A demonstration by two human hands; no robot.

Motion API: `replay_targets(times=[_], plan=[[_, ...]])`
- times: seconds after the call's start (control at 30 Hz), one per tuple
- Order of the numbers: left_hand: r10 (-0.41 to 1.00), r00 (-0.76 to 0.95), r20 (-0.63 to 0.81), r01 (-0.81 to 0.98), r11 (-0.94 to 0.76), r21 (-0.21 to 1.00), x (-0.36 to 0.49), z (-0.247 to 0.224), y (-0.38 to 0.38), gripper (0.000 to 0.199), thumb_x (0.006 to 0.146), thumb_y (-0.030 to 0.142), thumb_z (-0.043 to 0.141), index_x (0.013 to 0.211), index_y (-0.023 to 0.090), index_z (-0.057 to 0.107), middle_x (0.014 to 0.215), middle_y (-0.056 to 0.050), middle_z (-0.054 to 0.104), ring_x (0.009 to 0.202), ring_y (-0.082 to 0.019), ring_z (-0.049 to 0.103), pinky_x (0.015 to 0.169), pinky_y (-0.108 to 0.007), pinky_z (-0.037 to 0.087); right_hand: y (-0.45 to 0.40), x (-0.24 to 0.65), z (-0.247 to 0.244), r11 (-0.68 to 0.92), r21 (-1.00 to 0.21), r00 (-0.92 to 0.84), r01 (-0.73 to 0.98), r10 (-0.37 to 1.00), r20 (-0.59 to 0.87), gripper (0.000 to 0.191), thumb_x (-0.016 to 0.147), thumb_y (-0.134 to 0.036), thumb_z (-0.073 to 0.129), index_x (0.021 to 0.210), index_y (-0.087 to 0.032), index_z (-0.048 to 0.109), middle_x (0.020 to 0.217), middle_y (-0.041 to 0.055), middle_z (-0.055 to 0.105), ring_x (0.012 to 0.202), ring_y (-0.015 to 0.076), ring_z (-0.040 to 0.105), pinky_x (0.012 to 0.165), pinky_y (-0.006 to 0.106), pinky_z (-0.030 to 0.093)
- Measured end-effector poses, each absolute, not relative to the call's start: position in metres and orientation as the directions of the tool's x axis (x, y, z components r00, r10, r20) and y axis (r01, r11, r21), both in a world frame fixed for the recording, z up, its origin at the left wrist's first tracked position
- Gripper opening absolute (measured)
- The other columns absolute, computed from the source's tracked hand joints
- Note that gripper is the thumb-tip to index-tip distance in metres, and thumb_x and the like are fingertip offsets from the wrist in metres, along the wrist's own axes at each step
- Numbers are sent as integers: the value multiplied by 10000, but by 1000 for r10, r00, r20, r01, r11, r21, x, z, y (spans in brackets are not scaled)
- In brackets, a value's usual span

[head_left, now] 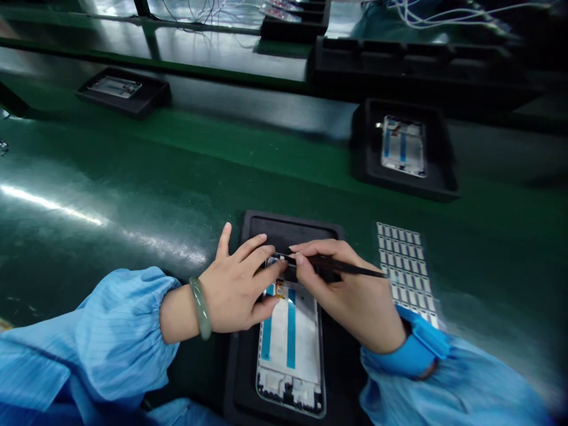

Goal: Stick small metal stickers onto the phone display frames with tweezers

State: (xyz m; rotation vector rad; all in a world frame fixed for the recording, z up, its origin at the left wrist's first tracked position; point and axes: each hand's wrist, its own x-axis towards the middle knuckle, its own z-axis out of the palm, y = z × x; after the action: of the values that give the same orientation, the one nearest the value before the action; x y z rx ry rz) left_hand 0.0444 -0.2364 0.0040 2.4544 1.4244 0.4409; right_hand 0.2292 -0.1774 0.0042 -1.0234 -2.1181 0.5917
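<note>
A phone frame (306, 343) with two blue adhesive strips lies in a black tray (293, 225) in front of me. My left hand (233, 293) rests over the frame's upper left, its fingers spread and its fingertips touching the upper part. Between them shows a small orange flex cable (280, 290). Dark tweezers (355, 268) are pinched in my right hand (359, 302), their tip at the top of the frame beside my left fingertips. What lies right under the tip is too small to tell.
Right of the tray lies a sheet of small rectangular pieces (406, 266). Farther back, another black tray (361, 154) holds a similar frame (412, 155); a third tray (151, 102) stands at the back left. A dark compartment bin (421, 77) and white cables (426, 18) are behind.
</note>
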Motion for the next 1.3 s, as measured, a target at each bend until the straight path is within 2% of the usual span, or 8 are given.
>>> replay_targets(times=[0.17, 0.3, 0.5, 0.77, 1.07, 1.3], plan=[[871, 478, 108, 792, -481, 376, 45, 4, -236, 460, 910, 385, 396, 1307, 161, 456, 1327, -139, 485, 1343, -296, 289, 1057, -670, -34, -177, 234, 0, 496, -732, -387, 467, 859, 335, 73, 863, -227, 598, 928, -237, 567, 904, 21, 652, 836, 196, 650, 701, 317, 536], [871, 479, 107, 792, -482, 376, 45, 4, -236, 462, 907, 383, 402, 1309, 160, 453, 1328, -137, 484, 1342, -302, 287, 1053, -680, -29, -178, 234, -2, 502, -730, -396, 463, 854, 336, 63, 874, -243, 589, 934, -235, 573, 917, 34, 657, 861, 210, 650, 728, 342, 539], [873, 479, 96, 792, -476, 382, 45, 6, -235, 461, 909, 380, 399, 1310, 159, 453, 1328, -129, 486, 1346, -299, 283, 1059, -671, -39, -179, 232, -3, 503, -745, -402, 438, 851, 338, 85, 872, -216, 596, 947, -238, 562, 938, 24, 660, 875, 190, 648, 736, 320, 532], [873, 482, 79, 798, -474, 373, 45, 7, -235, 458, 913, 378, 387, 1311, 158, 445, 1329, -130, 480, 1348, -291, 276, 1054, -678, -16, -177, 229, -1, 559, -675, -423, 481, 823, 380, 49, 872, -229, 585, 918, -230, 567, 889, 27, 664, 827, 198, 659, 700, 320, 539], [872, 483, 82, 796, -475, 375, 45, 6, -235, 459, 914, 383, 387, 1311, 162, 449, 1335, -131, 477, 1346, -299, 282, 1055, -681, -18, -177, 231, -2, 546, -684, -407, 484, 832, 377, 59, 870, -238, 587, 926, -233, 569, 904, 29, 670, 845, 207, 664, 707, 325, 543], [868, 487, 96, 795, -486, 363, 46, 6, -235, 447, 908, 372, 399, 1290, 150, 467, 1322, -137, 488, 1340, -305, 293, 1057, -686, 8, -174, 222, 6, 565, -594, -421, 573, 824, 379, 49, 869, -258, 565, 882, -214, 581, 829, 24, 658, 676, 177, 664, 595, 277, 540]])
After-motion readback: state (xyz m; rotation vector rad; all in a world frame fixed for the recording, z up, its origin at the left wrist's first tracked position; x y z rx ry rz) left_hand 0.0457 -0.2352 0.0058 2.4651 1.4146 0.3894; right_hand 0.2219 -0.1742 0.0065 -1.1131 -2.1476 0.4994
